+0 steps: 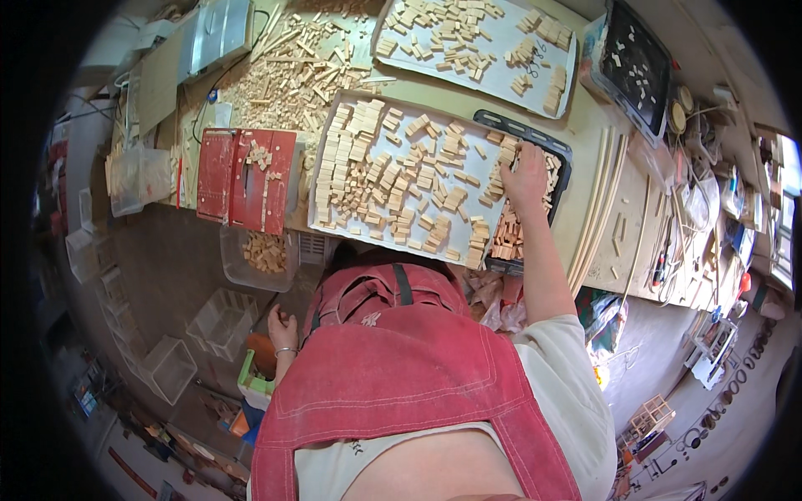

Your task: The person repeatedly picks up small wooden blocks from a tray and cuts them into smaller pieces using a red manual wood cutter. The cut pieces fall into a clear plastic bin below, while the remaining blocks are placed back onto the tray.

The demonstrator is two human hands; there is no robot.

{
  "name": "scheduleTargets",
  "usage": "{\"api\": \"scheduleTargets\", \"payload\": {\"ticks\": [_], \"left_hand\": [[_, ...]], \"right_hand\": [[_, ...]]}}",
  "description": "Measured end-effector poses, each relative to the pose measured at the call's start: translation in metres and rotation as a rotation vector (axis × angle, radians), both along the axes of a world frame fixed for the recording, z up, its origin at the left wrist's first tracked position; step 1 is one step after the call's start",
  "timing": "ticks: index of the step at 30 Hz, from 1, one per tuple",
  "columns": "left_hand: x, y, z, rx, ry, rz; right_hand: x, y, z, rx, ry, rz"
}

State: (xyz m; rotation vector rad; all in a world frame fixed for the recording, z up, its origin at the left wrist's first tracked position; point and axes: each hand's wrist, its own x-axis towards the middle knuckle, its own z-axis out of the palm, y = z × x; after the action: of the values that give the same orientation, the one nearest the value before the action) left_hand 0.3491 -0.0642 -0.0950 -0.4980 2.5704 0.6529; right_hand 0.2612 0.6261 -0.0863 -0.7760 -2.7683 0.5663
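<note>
My right hand reaches over the seam between a white tray and a black crate. Its fingers curl downward among small wooden blocks; whatever lies under them is hidden. Pale rectangular blocks stand in packed rows along the white tray's left side, and looser clusters are spread over its middle. Reddish-brown block ends fill the near part of the crate. Low at my left side hangs my left hand, empty, its fingers loosely bent and apart.
Beyond, a second white tray bears more blocks. A heap of wood offcuts covers the back left, beside a red machine plate. Long wooden strips lie at right. Below the bench edge stand plastic bins.
</note>
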Motion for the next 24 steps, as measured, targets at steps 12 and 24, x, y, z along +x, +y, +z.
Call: {"api": "scheduleTargets", "payload": {"ticks": [12,24], "left_hand": [[-0.013,0.003,0.003,-0.015,-0.028,-0.053],[-0.023,-0.012,0.003,-0.019,-0.077,-0.101]], "right_hand": [[-0.020,0.021,0.012,0.019,-0.269,0.096],[-0.022,0.024,0.008,0.072,-0.291,0.155]]}}
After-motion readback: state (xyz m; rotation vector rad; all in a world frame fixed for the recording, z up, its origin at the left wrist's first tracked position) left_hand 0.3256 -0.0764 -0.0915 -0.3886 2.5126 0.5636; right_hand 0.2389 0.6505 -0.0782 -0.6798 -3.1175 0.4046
